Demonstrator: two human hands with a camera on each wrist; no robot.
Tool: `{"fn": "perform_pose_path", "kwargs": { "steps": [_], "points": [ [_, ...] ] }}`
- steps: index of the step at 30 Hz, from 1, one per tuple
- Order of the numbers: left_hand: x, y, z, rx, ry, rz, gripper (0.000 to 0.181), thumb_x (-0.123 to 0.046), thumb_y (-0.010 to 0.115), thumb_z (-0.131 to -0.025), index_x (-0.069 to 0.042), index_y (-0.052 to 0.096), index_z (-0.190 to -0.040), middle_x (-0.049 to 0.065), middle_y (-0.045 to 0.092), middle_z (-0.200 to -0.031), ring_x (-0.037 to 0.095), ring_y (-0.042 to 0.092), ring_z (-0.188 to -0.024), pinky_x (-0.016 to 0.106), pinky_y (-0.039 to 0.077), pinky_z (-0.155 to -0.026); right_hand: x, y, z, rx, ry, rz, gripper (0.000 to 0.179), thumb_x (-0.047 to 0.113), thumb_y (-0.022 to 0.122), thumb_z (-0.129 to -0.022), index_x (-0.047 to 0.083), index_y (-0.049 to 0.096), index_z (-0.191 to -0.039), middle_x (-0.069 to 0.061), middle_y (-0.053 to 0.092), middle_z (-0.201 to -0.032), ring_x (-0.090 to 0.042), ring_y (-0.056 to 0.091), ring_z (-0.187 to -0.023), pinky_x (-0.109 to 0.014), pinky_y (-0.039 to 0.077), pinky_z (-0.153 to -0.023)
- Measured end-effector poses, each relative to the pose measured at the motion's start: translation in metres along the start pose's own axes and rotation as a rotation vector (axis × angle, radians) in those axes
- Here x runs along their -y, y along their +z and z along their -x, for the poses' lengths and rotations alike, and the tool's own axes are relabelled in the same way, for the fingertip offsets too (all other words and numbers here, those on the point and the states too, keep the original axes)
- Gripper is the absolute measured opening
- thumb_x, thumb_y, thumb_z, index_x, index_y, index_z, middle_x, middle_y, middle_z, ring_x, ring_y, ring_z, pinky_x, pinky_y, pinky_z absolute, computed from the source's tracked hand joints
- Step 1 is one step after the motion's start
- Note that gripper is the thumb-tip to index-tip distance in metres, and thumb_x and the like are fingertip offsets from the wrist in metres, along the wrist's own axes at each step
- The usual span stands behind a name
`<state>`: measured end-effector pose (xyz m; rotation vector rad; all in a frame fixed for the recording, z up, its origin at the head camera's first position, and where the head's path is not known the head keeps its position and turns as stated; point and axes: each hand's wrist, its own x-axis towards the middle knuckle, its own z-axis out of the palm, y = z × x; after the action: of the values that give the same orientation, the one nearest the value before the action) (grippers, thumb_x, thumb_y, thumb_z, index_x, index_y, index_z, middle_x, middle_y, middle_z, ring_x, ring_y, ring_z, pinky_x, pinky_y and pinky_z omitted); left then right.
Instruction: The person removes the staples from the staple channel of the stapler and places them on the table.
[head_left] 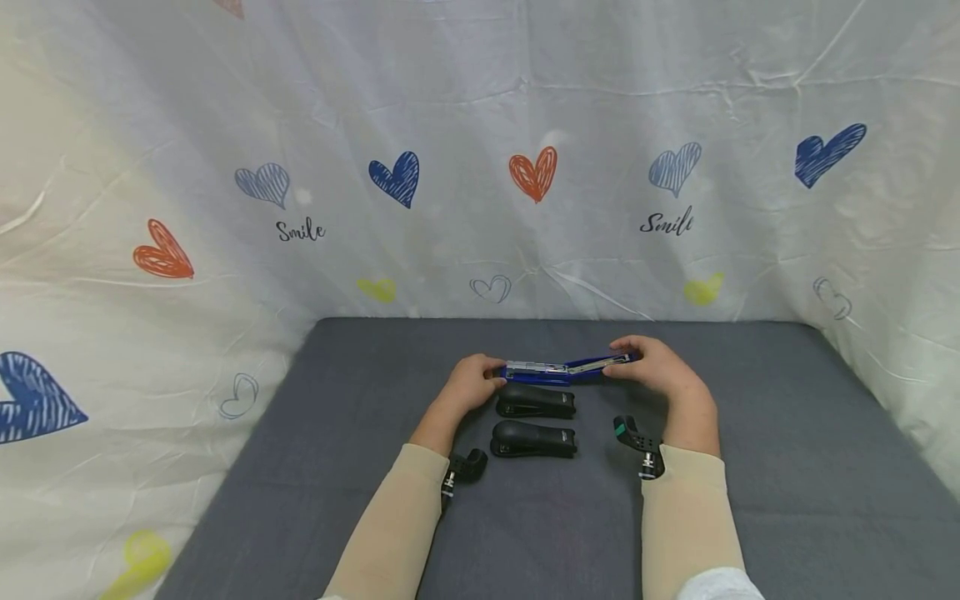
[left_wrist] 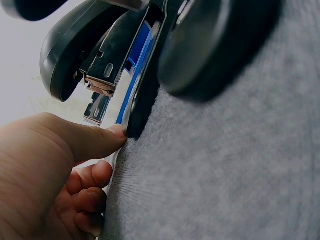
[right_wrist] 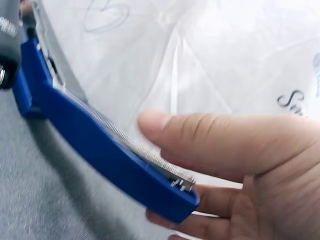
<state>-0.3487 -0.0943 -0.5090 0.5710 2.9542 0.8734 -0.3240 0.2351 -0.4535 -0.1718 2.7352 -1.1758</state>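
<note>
A blue stapler (head_left: 534, 379) is spread wide open at the far side of the table, its metal rails facing up. At its left end is my left hand (head_left: 467, 383), thumb on the near side and fingers behind. My right hand (head_left: 663, 371) holds the other, raised arm by its tip. In the right wrist view, the thumb lies over the staple spring of the blue stapler (right_wrist: 110, 150) and fingers pass beneath. On the near side are two black staplers, one (head_left: 535, 402) close to the blue one and another (head_left: 534, 439) nearer me.
Grey cloth covers the table (head_left: 570, 533). Behind it hangs a white curtain (head_left: 450, 75) printed with hearts. Black wrist-camera mounts sit by the left wrist (head_left: 468, 465) and the right wrist (head_left: 637, 437).
</note>
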Motion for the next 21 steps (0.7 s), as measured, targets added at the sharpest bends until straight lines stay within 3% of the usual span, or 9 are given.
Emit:
{"fn": "perform_pose_path", "kwargs": {
  "steps": [7, 14, 21],
  "points": [
    [-0.001, -0.001, 0.002, 0.001, -0.004, 0.018, 0.036, -0.015, 0.071, -0.098, -0.006, 0.07, -0.133, 0.003, 0.057, -0.083, 0.016, 0.051, -0.073, 0.034, 0.044, -0.068, 0.02, -0.003, 0.004, -0.078, -0.057, -0.035, 0.058, 0.035, 0.068, -0.1, 0.0, 0.054, -0.145, -0.025, 0.055, -0.14, -0.042, 0.05, -0.131, -0.059, 0.039, -0.106],
    [-0.001, -0.002, 0.004, 0.001, -0.001, 0.023, 0.036, -0.015, 0.072, -0.098, -0.005, 0.07, -0.133, 0.002, 0.057, -0.083, 0.016, 0.05, -0.073, 0.033, 0.043, -0.067, 0.037, 0.001, 0.004, -0.083, -0.138, -0.085, 0.05, 0.033, 0.062, -0.105, 0.004, 0.056, -0.145, -0.02, 0.054, -0.146, -0.04, 0.047, -0.136, -0.058, 0.039, -0.107],
    [-0.002, -0.002, 0.003, 0.001, -0.008, 0.023, 0.036, -0.015, 0.072, -0.098, -0.006, 0.07, -0.133, 0.002, 0.057, -0.083, 0.016, 0.05, -0.072, 0.033, 0.043, -0.066, 0.054, 0.015, -0.002, -0.059, -0.191, -0.082, 0.046, 0.029, 0.062, -0.105, 0.002, 0.06, -0.142, -0.019, 0.058, -0.14, -0.04, 0.053, -0.13, -0.057, 0.042, -0.105]
  ]
}}
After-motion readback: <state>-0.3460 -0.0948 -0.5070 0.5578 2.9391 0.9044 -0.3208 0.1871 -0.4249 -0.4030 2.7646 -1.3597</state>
